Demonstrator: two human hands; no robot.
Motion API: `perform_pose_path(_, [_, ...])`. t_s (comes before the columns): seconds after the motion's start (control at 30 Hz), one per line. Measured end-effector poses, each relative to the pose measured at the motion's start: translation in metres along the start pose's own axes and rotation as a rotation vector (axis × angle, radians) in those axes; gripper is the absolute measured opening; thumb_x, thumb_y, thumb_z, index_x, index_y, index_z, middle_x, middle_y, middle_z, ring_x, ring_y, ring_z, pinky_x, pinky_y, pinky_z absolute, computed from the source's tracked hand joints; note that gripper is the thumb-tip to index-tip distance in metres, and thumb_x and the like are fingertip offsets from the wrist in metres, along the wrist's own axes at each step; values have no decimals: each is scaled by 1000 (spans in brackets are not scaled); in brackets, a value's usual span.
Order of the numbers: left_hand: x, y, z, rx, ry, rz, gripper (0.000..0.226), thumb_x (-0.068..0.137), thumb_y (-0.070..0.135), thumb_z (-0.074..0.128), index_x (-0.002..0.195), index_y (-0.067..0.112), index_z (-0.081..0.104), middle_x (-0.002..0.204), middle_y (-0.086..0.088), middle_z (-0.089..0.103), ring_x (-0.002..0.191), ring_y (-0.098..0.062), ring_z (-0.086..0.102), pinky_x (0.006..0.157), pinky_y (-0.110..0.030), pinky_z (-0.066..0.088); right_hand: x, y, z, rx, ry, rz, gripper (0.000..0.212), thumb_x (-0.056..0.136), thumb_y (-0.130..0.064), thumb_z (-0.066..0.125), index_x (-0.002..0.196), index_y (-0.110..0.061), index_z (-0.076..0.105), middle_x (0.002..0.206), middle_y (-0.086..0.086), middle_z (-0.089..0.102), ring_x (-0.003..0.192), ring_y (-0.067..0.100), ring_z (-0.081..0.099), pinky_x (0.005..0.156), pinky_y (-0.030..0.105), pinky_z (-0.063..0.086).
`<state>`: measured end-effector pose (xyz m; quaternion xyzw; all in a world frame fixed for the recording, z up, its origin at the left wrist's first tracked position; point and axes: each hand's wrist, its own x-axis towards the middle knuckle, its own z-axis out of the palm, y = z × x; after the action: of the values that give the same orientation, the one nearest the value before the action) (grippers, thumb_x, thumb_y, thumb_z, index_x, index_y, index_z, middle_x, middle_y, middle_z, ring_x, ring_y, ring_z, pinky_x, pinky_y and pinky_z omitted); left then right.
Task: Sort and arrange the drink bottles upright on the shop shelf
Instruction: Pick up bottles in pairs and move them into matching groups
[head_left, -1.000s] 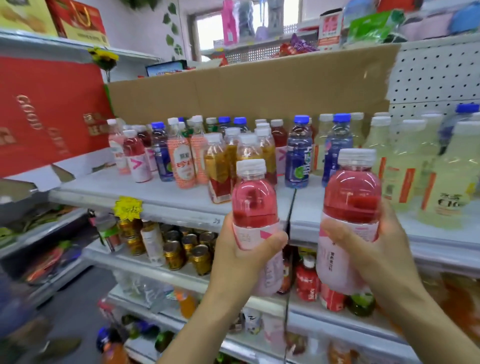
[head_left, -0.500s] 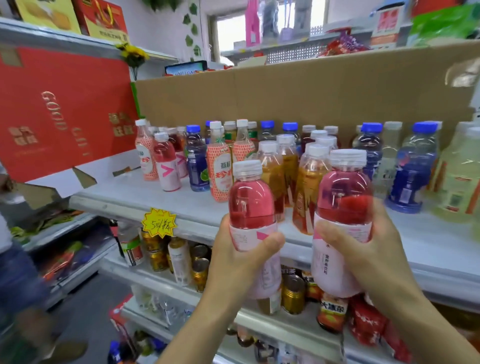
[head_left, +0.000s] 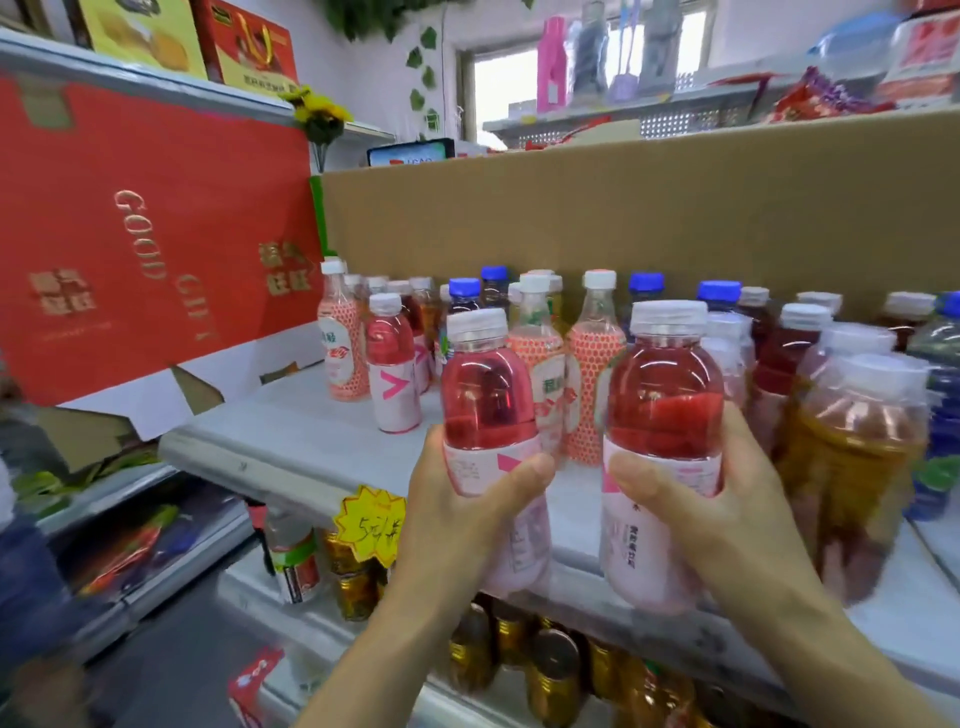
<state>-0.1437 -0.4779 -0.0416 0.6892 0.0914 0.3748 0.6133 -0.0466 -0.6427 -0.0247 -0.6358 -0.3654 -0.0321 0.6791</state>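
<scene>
Two pink drink bottles with white caps, held upright side by side and slightly apart, before the front edge of the shelf (head_left: 291, 441). The left bottle (head_left: 491, 410) sits in my left grip (head_left: 462, 525), with the thumb laid across its pink-and-white label and the fingers curled round the far side. The right bottle (head_left: 665, 410) sits likewise in my right grip (head_left: 727, 519).

Just beyond the grips stand orange-netted bottles (head_left: 592, 364). Beyond and to the left of my left grip, a matching pink bottle (head_left: 392, 374) stands upright on the shelf. To the right of my right grip are amber bottles (head_left: 852, 457), blurred. Behind the rows, blue-capped bottles (head_left: 647, 286) stand against a cardboard wall (head_left: 623, 208). Below and left of my left grip hangs a yellow price tag (head_left: 371, 525), with gold cans (head_left: 553, 670) on the tier beneath.
</scene>
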Motion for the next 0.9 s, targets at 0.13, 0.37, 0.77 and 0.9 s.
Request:
perform_pose_path(0.13, [40,-14,-50,-33,-14,29,42,59,51,82,96,41,65,89,7,75,80,-7,73,65,-16,54,23,11,52,-33,46,1,51,54,-58,80,100,-51,56,97,-23,71,83,-3,69,54,10,51])
perform_pose_path(0.37, [109,-31,-140,-31,-39,47,65,55,50,83,113,33,60,98,6,76,85,-11,74,66,-16,55,56,30,143,-60,194,6,66,55,-59,78,115,-48,53,102,-19,71,86,0,70,71,27,53])
perform_pose_path(0.77, [167,-80,-178,-111,-145,65,67,61,33,88,120,33,56,106,8,75,94,-11,73,72,-17,55,81,61,219,-118,228,60,63,64,-45,85,116,-48,51,106,-22,70,95,-2,69,76,17,53])
perform_pose_path(0.9, [168,-94,-174,-112,-167,67,74,57,39,88,123,38,54,114,6,72,98,-10,71,74,-19,56,77,73,226,-132,194,105,68,67,-33,86,124,-40,49,108,-24,69,97,-5,66,76,7,49])
